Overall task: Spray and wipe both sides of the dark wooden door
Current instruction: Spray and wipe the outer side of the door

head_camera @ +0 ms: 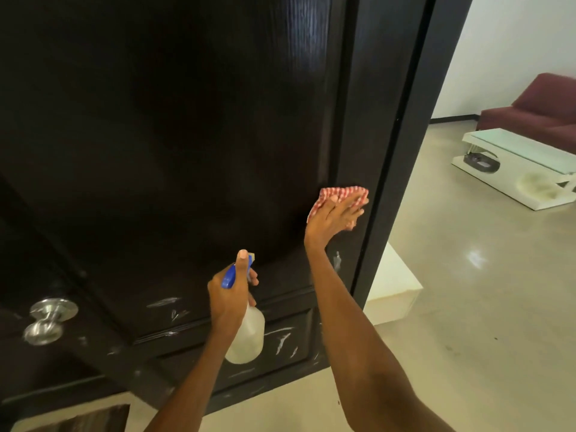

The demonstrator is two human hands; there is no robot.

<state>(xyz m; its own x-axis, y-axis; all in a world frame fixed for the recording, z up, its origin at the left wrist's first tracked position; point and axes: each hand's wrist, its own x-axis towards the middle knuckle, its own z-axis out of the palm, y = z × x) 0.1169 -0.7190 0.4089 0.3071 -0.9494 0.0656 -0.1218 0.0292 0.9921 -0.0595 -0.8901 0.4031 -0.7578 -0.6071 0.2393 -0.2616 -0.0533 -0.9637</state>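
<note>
Her right hand (335,215) presses a red-checked cloth (343,196) flat against the dark wooden door (187,135) to wipe; the left hand (230,294) grips a translucent blue-triggered spray bottle (246,335), nozzle doorward, ready.

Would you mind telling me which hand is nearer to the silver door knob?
Left. The left hand grips the spray bottle right of the knob; the right hand presses the cloth farther right, higher up.

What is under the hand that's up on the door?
A red-and-white checked cloth is under the right hand, pressed flat on the dark door. Its edges stick out around the fingers; the door behind the cloth is hidden.
</note>
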